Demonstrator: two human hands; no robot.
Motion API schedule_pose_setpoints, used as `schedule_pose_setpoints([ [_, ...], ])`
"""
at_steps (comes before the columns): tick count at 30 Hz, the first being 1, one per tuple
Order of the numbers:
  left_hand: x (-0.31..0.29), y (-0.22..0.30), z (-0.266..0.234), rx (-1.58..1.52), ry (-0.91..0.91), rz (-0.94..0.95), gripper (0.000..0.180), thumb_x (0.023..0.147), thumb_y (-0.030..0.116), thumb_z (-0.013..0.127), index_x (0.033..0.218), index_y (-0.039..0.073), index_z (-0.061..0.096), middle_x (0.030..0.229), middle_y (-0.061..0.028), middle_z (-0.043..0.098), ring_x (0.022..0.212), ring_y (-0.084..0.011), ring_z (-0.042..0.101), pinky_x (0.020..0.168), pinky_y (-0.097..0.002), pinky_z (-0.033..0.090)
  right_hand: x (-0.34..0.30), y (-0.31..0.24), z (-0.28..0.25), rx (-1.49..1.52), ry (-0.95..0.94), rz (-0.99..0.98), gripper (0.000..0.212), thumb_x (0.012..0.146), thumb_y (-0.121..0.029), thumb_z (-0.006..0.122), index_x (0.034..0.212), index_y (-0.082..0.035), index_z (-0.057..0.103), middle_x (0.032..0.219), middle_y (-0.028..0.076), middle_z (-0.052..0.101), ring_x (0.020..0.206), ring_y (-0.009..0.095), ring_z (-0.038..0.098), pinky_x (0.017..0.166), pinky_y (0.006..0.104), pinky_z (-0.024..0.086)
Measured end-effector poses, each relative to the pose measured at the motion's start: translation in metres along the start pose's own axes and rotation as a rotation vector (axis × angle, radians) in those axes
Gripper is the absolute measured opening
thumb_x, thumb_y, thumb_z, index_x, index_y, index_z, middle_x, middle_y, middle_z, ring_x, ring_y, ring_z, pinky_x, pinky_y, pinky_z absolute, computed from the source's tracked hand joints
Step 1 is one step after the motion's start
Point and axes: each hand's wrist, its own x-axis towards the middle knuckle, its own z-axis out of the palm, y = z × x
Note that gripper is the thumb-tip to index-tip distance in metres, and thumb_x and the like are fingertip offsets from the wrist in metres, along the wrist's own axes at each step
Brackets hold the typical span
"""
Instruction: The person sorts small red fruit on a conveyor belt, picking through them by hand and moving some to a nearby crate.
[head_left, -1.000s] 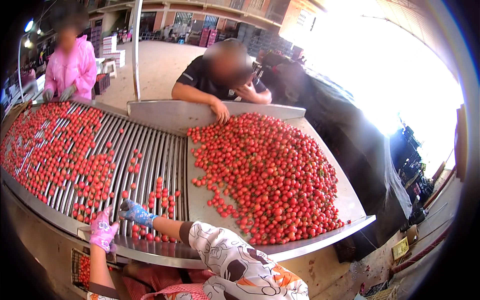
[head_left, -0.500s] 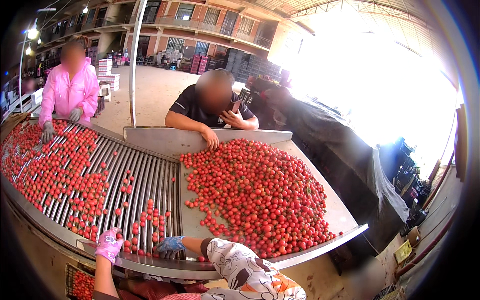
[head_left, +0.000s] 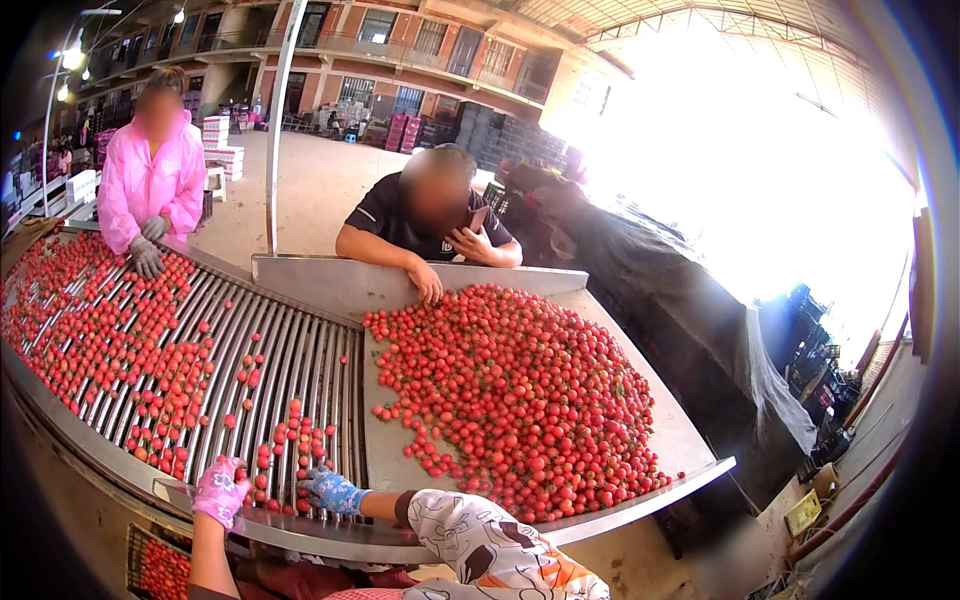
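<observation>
Brick building (head_left: 348, 70): standing at eleven o'clock in our head view, behind the hall floor (head_left: 330, 180).
Roller conveyor (head_left: 285, 350): filling nine o'clock, red fruits (head_left: 172, 370) crowding its nine o'clock end.
Metal tray (head_left: 385, 445): joining the conveyor, bearing a heap (head_left: 530, 400) of red fruits at five o'clock.
Left hand (head_left: 221, 490): we are bending it, pink-gloved, at eight o'clock, beside red fruits; we are unable to tell whether it is pinching one.
Right hand (head_left: 335, 492): at seven o'clock, we are pointing its blue-gloved fingers toward nine, next to red fruits; whether they are gripping, we cannot tell.
Far side: a person in pink (head_left: 150, 185) is standing at ten o'clock, a person in a dark shirt (head_left: 385, 225) leaning at eleven.
</observation>
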Motion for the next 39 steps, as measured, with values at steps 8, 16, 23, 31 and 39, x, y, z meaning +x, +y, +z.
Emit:
schedule_pose_setpoints([
  [8,-0.006,0.021,-0.010,-0.119,-0.072,-0.069,0.031,0.072,0.020,0.066,0.101,0.010,0.064,0.090,-0.0126,0.066,0.082,-0.0294,0.063,0.077,-0.0375,0.050,-0.017,-0.024,-0.003,0.106,-0.070,0.031,0.044,0.085,-0.020,0.058,0.126,-0.009,0.049,0.112,0.020,0.051,0.100,0.036,0.056,0.084,0.0414,0.047],
  [16,-0.001,0.003,0.005,-0.136,-0.097,-0.050,0.027,0.080,0.008,0.062,0.107,0.005,0.061,0.082,-0.0068,0.065,0.068,-0.0166,0.067,0.063,-0.0297,0.054,0.003,0.006,0.033,0.470,-0.200,0.091,0.036,0.077,-0.011,0.062,0.111,-0.004,0.051,0.119,0.020,0.042,0.098,0.039,0.055,0.082,0.0417,0.047],
  [23,0.013,-0.035,0.023,-0.098,-0.041,0.037,0.030,0.078,0.006,0.062,0.108,0.005,0.060,0.079,-0.0071,0.064,0.061,-0.0155,0.064,0.060,-0.0285,0.053,0.023,-0.031,-0.012,0.634,0.002,0.329,0.034,0.083,-0.025,0.064,0.104,0.000,0.059,0.096,0.015,0.060,0.089,0.027,0.060,0.080,0.0361,0.047],
  [31,0.020,-0.008,0.021,-0.563,-0.298,-0.205,0.043,0.078,0.008,0.067,0.119,0.009,0.055,0.081,-0.0044,0.063,0.067,-0.0109,0.060,0.057,-0.0261,0.051,0.048,-0.051,-0.021,1.582,-0.183,0.560,0.041,0.087,-0.034,0.060,0.119,-0.010,0.054,0.103,0.010,0.061,0.091,0.024,0.062,0.078,0.0367,0.051],
  [39,0.015,0.004,0.029,-0.350,-0.381,-0.108,0.040,0.076,0.020,0.070,0.114,0.014,0.062,0.089,-0.0067,0.069,0.066,-0.0153,0.065,0.066,-0.0293,0.052,0.047,-0.062,-0.009,1.824,-0.238,0.430,0.032,0.090,-0.027,0.057,0.118,-0.011,0.053,0.093,0.002,0.063,0.075,0.014,0.062,0.067,0.0298,0.053],
])
